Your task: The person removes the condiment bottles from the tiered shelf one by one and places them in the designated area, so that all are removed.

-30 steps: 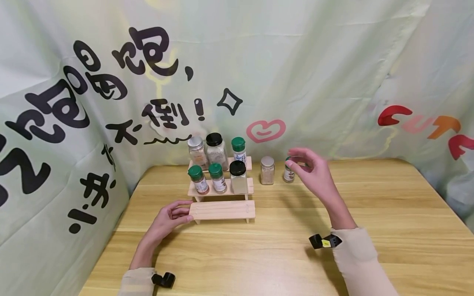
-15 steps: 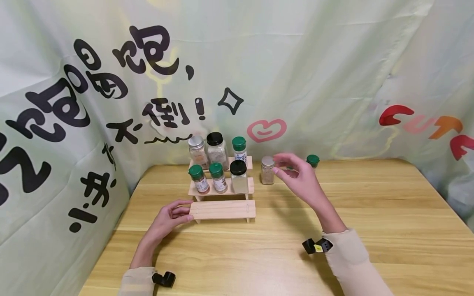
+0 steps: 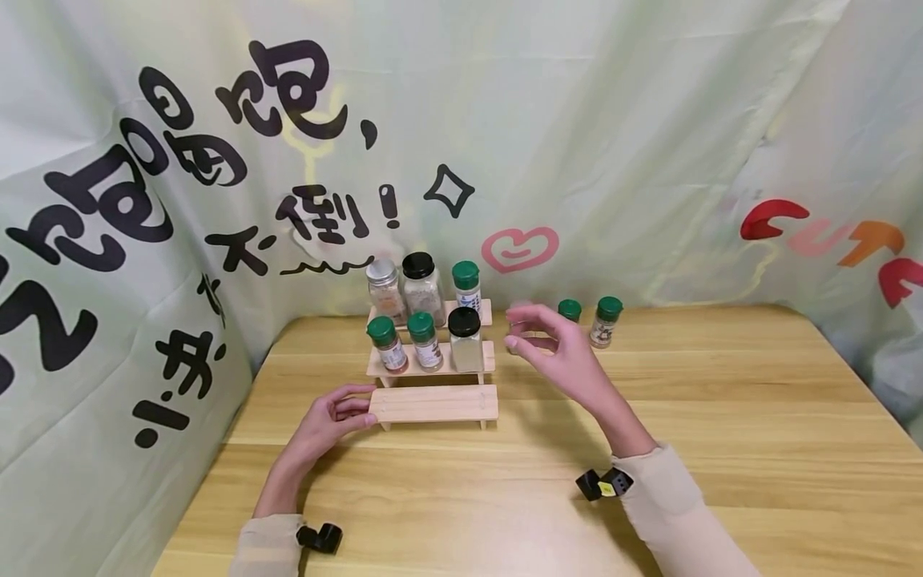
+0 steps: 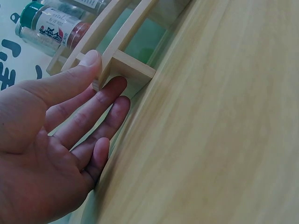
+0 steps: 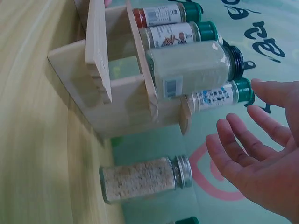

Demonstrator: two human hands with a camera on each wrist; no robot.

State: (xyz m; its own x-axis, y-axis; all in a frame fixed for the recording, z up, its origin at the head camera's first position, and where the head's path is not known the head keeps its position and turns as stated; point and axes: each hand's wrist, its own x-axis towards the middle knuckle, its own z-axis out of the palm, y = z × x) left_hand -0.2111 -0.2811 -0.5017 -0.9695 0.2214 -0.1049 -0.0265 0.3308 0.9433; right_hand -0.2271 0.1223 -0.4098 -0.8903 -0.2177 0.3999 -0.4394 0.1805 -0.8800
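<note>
- Right hand (image 3: 558, 353): fingers spread and bent, holding nothing, right beside the silver-lidded jar (image 5: 140, 179) but apart from it.
- That jar is clear, filled with coarse pale-pinkish grains, upright on the surface (image 3: 505, 497) just right of the rack (image 3: 433, 403).
- Left hand (image 3: 330, 421): fingers pinching the left end of the rack's lowest tier, thumb against the edge.
- Rack is pale smooth wood — three stepped plank tiers on thin supports.
- Middle tier: red-filled shaker (image 3: 392, 357), labelled shaker (image 3: 429, 355), both green-capped, then a boxy black-lidded jar (image 3: 465, 353) of pale powder.
- Top tier: second silver-topped jar (image 3: 387, 300) with orange-pink contents, large black-topped jar (image 3: 423, 300) with greyish contents, green-capped bottle (image 3: 468, 298) with blue-and-white label.
- Two more green-topped bottles, one half hidden (image 3: 570, 311) and one in plain sight (image 3: 604, 322), on the surface right of the silver-lidded jar — contents too small to tell.
- Surface: light wood grain. Backdrop (image 3: 613, 160): pale creased fabric, printed lettering.
</note>
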